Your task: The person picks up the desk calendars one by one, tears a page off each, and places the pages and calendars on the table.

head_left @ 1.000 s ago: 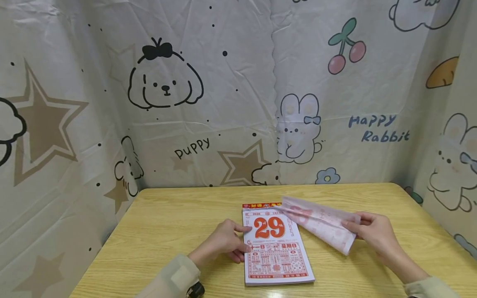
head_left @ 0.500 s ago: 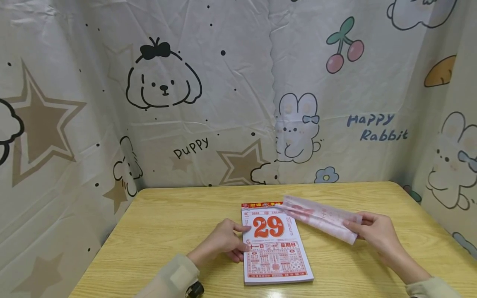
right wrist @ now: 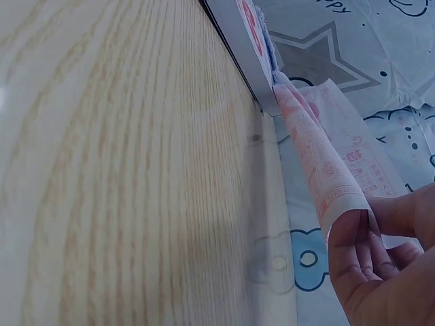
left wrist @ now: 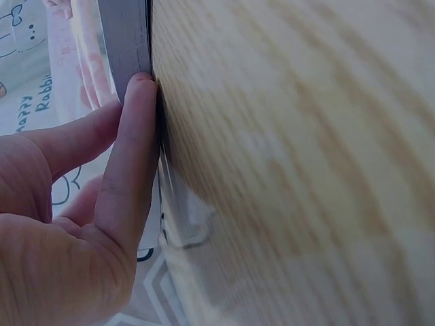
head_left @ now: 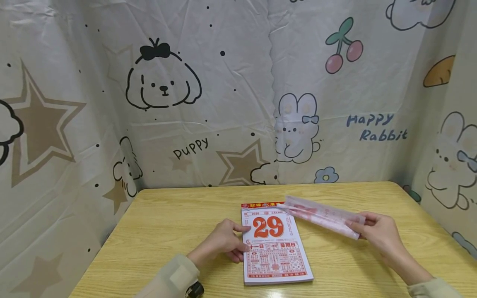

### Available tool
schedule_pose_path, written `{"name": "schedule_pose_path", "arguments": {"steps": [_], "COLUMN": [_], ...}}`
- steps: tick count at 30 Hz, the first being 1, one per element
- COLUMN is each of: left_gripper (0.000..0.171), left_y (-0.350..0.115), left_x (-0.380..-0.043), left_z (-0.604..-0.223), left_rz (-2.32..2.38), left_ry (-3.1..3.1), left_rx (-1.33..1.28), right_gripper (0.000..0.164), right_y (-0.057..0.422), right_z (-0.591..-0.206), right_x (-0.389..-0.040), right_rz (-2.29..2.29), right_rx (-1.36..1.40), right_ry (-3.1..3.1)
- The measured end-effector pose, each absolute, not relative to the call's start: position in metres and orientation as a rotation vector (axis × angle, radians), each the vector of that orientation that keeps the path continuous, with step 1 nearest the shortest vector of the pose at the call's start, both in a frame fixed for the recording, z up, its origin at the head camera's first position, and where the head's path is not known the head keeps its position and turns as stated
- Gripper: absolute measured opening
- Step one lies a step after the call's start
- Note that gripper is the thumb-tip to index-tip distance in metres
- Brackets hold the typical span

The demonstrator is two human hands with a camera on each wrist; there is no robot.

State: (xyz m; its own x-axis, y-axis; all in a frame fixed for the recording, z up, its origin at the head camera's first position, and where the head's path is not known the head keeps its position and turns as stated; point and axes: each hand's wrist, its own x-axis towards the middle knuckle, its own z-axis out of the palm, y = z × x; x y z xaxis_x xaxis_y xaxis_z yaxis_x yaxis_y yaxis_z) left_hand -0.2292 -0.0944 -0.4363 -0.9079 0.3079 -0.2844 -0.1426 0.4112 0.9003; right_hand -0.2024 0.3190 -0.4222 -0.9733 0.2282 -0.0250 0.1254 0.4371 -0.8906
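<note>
A thick tear-off calendar [head_left: 273, 248] lies on the wooden table, its top page showing a large red 29. At its left edge my left hand [head_left: 223, 240] holds the block, with fingertips on the page and against the side; the left wrist view shows a finger [left wrist: 132, 142] along the block's side. My right hand [head_left: 380, 231] pinches the free end of a thin, pink-printed calendar page [head_left: 322, 217], bent over and lifted to the right. Its other end meets the calendar's top right corner; whether it is still attached there, I cannot tell.
The wooden table [head_left: 167, 215] extends around the calendar. A cartoon-printed cloth [head_left: 223, 103] hangs behind the table and along both sides. Across the calendar's top runs a red and gold header strip [head_left: 261, 205].
The pinched page's free end has risen slightly and moved a little right, and the sheet looks narrower. The right hand shifted slightly right. Left hand and calendar stayed in place.
</note>
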Motion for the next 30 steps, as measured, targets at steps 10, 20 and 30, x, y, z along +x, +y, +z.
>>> {"name": "schedule_pose_path", "arguments": {"steps": [10,20,30], "left_gripper": [0.055,0.054,0.054], "left_y": [-0.0943,-0.0931,-0.0935], "left_x": [-0.2285,-0.2293,-0.2303], "left_z": [-0.4357,-0.4364,-0.4375], "left_rz": [1.509,1.479,1.481], "left_ry": [2.26,2.278,2.28], "left_rx": [0.144,0.104,0.088], "right_gripper": [0.046,0.047,0.043], "right_y": [0.3182,0.3213,0.3206], "right_z": [-0.4193,-0.4209,-0.4206], "right_x": [-0.2013,-0.2019,-0.2035], "right_rz": [1.536,1.533,1.483], "right_rx": [-0.309,-0.317,-0.35], "right_ry": [-2.552,-2.532,-2.523]}}
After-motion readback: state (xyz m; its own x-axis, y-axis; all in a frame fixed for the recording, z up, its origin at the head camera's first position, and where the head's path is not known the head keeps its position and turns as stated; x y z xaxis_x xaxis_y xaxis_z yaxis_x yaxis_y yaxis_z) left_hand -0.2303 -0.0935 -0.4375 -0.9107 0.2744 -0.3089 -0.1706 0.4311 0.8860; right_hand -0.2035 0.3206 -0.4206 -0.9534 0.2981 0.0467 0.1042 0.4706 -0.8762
